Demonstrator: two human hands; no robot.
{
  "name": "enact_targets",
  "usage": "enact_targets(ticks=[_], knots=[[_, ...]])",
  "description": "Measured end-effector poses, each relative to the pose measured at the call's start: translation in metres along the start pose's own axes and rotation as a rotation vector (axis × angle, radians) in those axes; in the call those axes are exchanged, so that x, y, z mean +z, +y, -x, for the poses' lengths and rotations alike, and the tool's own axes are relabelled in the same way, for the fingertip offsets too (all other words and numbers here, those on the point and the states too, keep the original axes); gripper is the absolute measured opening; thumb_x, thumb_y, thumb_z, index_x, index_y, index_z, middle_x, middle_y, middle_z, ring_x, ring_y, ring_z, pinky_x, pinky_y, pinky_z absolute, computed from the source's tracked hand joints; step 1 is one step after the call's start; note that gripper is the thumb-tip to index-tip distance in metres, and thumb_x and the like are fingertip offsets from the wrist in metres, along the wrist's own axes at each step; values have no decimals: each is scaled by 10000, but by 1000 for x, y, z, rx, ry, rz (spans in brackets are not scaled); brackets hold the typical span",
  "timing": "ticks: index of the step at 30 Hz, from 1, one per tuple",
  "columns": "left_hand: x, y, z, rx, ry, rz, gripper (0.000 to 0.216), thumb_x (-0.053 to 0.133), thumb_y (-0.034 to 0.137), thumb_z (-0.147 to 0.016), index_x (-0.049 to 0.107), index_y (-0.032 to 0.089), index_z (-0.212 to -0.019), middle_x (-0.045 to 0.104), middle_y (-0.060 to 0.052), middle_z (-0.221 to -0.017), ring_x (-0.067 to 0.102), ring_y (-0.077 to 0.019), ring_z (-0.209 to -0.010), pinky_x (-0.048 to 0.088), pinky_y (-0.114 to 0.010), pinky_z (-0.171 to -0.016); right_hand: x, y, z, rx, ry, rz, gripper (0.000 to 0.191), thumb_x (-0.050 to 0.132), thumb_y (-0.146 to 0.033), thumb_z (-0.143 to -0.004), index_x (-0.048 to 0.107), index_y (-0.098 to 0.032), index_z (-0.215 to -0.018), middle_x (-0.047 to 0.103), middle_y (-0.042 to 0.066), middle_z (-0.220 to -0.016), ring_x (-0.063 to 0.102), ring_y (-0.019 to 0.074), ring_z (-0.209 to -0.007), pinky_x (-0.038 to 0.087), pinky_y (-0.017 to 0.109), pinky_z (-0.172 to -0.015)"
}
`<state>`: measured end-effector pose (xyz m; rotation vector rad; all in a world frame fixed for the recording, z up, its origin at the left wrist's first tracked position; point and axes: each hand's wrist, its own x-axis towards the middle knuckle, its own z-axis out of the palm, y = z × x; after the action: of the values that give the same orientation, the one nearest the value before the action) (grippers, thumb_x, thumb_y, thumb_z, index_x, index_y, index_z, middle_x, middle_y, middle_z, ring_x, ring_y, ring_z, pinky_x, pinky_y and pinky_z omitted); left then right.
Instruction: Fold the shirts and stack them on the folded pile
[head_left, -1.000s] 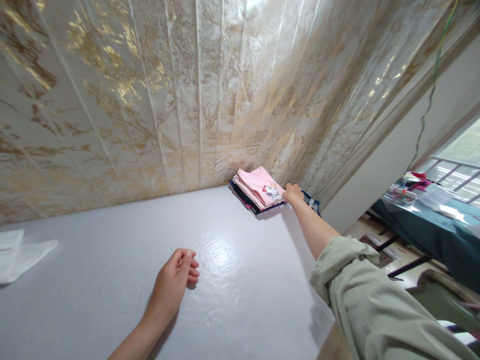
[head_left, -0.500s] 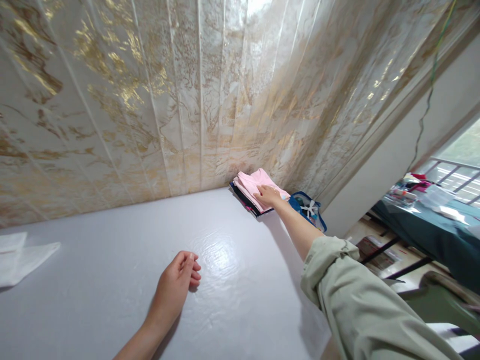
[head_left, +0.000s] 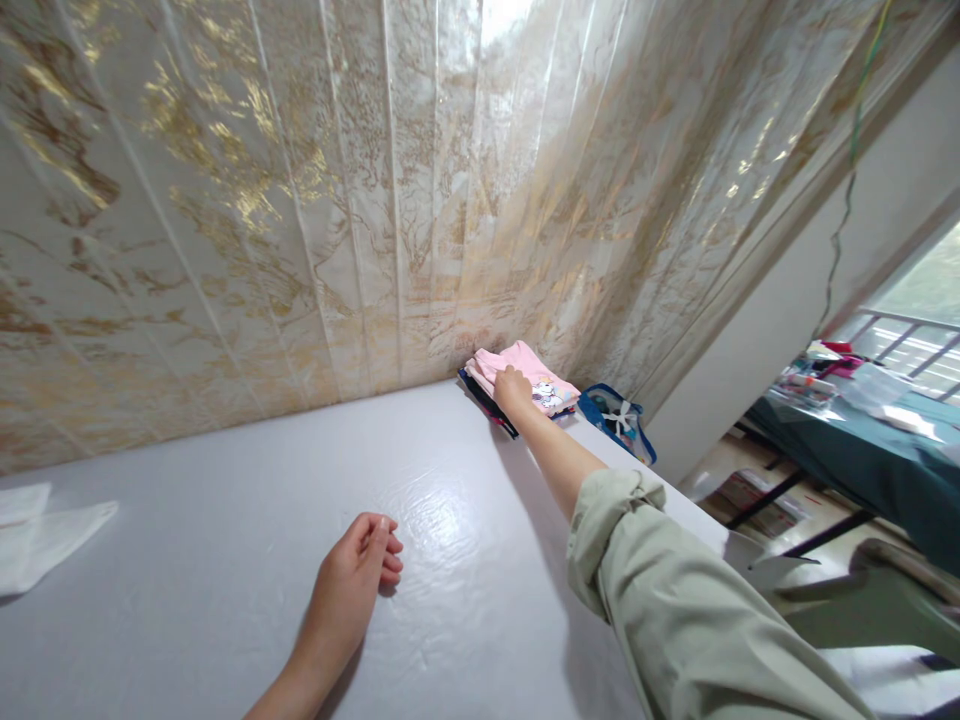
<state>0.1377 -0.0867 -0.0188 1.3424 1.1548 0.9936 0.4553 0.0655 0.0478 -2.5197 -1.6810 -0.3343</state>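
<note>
A folded pink garment point(head_left: 551, 385) with a cartoon print lies on top of a small stack of folded clothes point(head_left: 487, 405) by the curtain. At the near left edge of that garment is my right hand point(head_left: 513, 392), its fingers curled in and closed on the cloth; the fingertips are hidden. My left hand point(head_left: 360, 562) rests on the white tabletop point(head_left: 247, 520), loosely closed with the thumb against the curled fingers and nothing seen in it.
A white cloth point(head_left: 45, 535) lies at the left. Beside the stack, at the table's right edge, is a blue-trimmed bag point(head_left: 619, 420). A patterned curtain point(head_left: 337, 200) hangs behind the table. Farther right are a green-covered table point(head_left: 847, 440) with several items and a green chair point(head_left: 877, 600).
My right hand has moved left from flat on top of the pink garment to its near left edge, and its fingers have curled. The print now shows. My left hand stays put.
</note>
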Motion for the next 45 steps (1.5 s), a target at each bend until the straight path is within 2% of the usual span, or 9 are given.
enact_targets(ticks=[5, 10, 17, 21, 26, 30, 34, 40, 45], knots=[[0, 0, 0, 0, 4, 2, 520, 531, 701, -745, 569, 187, -811, 616, -3, -653, 580, -143, -497, 502, -281, -470, -2, -3, 0, 15, -12, 3, 388, 384, -197, -934, 622, -113, -1229, 544, 244, -1259, 519, 325, -1146, 423, 429, -911], [-1, -1, 1, -6, -4, 7, 506, 527, 690, -758, 573, 188, -813, 623, -6, -663, 582, -142, -503, 504, -282, -476, -10, 2, 1, 75, 20, -28, 369, 413, -263, -937, 657, -98, -1159, 620, 243, -1167, 577, 320, -1091, 442, 387, -853], [-1, -1, 1, -4, -2, 2, 518, 515, 698, -764, 571, 187, -829, 620, -8, -671, 584, -147, -509, 503, -285, -474, -18, 11, -1, 107, -6, -109, 443, 302, -348, -976, 680, -154, -1102, 692, 170, -1071, 644, 260, -975, 457, 318, -768], [0, -1, 0, -8, -2, 5, 532, 528, 713, -743, 574, 188, -814, 622, -8, -660, 583, -148, -496, 506, -289, -469, -17, 11, -1, 35, 4, -134, 486, 331, -480, -958, 656, -171, -1146, 641, 159, -1203, 578, 287, -1104, 434, 358, -877], [-1, -1, 0, 0, 7, -6, 529, 526, 713, -747, 577, 190, -804, 624, -9, -648, 578, -143, -491, 506, -285, -471, -14, 37, -7, 86, 6, -145, 490, 279, -455, -972, 476, -238, -1365, 446, 113, -1447, 378, 267, -1323, 297, 440, -1055], [0, 0, 1, -1, 7, -1, 527, 524, 712, -747, 575, 190, -802, 623, -10, -648, 575, -143, -493, 500, -281, -466, -1, 59, -1, 246, -78, -145, 561, 282, -504, -950, 446, -206, -1397, 414, 154, -1461, 369, 337, -1322, 288, 570, -1026], [0, 0, 0, -3, 0, -2, 520, 519, 705, -757, 574, 190, -806, 621, -9, -654, 573, -142, -493, 502, -284, -470, 5, 59, 0, 330, -82, -141, 652, 258, -579, -928, 436, -174, -1406, 419, 191, -1437, 380, 371, -1302, 288, 610, -1005], [-1, -1, 0, -3, -8, -2, 511, 519, 696, -766, 573, 190, -817, 618, -8, -664, 576, -141, -503, 505, -283, -474, 9, 48, 6, 205, -31, -139, 651, 255, -606, -923, 345, -251, -1461, 355, 150, -1488, 314, 339, -1343, 293, 606, -1010], [-1, -2, 1, -6, -6, 2, 510, 514, 693, -771, 573, 189, -822, 621, -8, -673, 573, -138, -505, 501, -279, -476, 7, 46, 6, 200, -111, -99, 658, 268, -619, -915, 374, -239, -1441, 386, 157, -1461, 343, 352, -1318, 306, 608, -995]])
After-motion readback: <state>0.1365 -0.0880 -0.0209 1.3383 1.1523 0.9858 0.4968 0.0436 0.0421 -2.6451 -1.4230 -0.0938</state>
